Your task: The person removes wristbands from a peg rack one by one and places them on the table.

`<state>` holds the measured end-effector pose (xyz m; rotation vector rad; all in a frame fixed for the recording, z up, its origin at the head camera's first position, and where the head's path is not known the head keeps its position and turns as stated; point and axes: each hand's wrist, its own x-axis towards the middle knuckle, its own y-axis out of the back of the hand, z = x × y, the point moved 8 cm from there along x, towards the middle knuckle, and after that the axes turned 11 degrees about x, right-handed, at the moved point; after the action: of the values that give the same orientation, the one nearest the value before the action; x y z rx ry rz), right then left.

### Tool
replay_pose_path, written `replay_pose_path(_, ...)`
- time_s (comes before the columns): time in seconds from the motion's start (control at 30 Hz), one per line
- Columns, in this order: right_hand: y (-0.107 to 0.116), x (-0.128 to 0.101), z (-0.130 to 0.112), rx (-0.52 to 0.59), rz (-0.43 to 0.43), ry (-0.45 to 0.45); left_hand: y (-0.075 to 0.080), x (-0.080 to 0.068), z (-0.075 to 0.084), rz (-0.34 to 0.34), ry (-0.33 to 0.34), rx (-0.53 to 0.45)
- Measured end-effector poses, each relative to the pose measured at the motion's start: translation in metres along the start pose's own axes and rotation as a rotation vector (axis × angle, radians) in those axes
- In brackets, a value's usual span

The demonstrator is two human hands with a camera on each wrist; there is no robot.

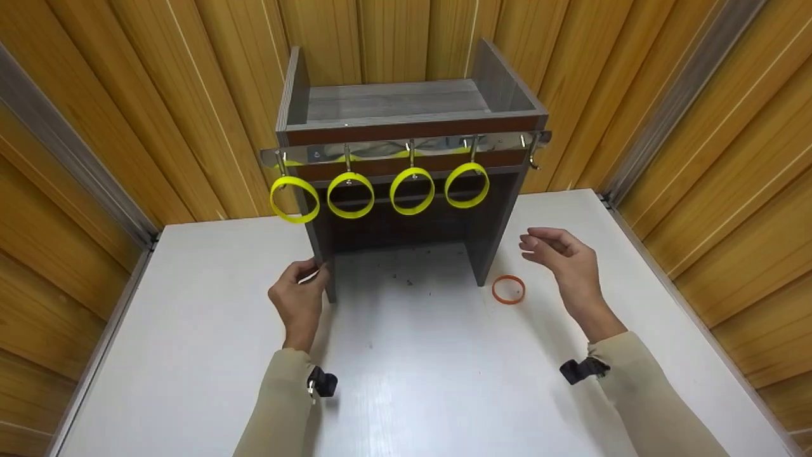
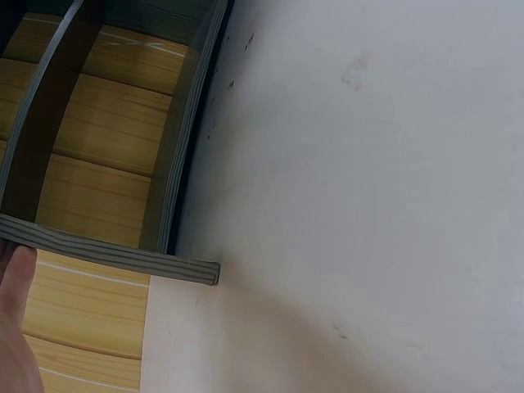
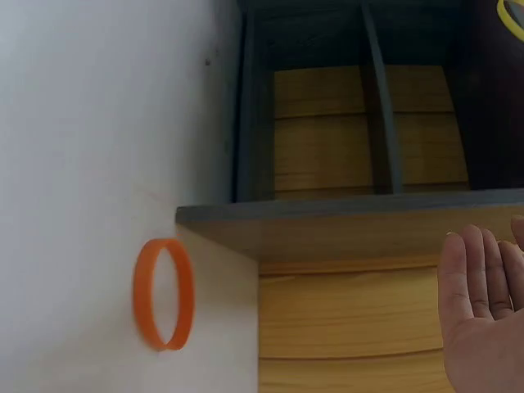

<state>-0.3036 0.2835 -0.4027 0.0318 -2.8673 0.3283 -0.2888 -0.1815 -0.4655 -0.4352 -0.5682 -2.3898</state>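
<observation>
One hand, the left (image 1: pixel 299 298), is at the lower left of centre, its fingertips against the outer face of a grey wood-grain side panel (image 2: pixel 123 255), probably to keep the shelf unit (image 1: pixel 396 101) steady; whether it pinches the panel's front edge I cannot tell. Above that hand, a chrome hook rail (image 1: pixel 438 145) runs across the middle of the frame along the unit's front, and four yellow rings (image 1: pixel 413 211) dangle from it from left to right. Each has its own hook, which seems to keep the rings apart and facing forward. At the rail's right end an end hook (image 1: pixel 533 157) carries no ring. Right of centre an orange ring (image 3: pixel 145 295) lies flat just beside the foot of the right-hand panel, near enough to be within easy reach. Farther right, the right hand (image 1: pixel 568 270) hovers over the table, relaxed and holding nothing, its fingers loosely bent.

The white table (image 1: pixel 406 381) fills the lower frame, with small dark specks (image 1: pixel 409 282) between the panels. Yellow-brown wood-look walls (image 1: pixel 209 108) rise on the left, behind and on the right, with grey corner strips (image 1: pixel 685 95) at upper left and upper right. Beige sleeves (image 1: pixel 279 400) enter from the bottom, a small black device at each wrist.
</observation>
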Motion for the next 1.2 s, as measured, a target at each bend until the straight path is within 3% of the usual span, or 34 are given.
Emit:
replay_pose_path(0.8,-0.064,0.023,-0.037,0.155,-0.062,0.057,-0.001,0.0,-0.001,0.001,-0.001,-0.033)
replay_pose_path(1.2,-0.076,0.032,-0.039,0.227,-0.053,0.029,-0.002,0.0,-0.001,0.004,-0.009,-0.009)
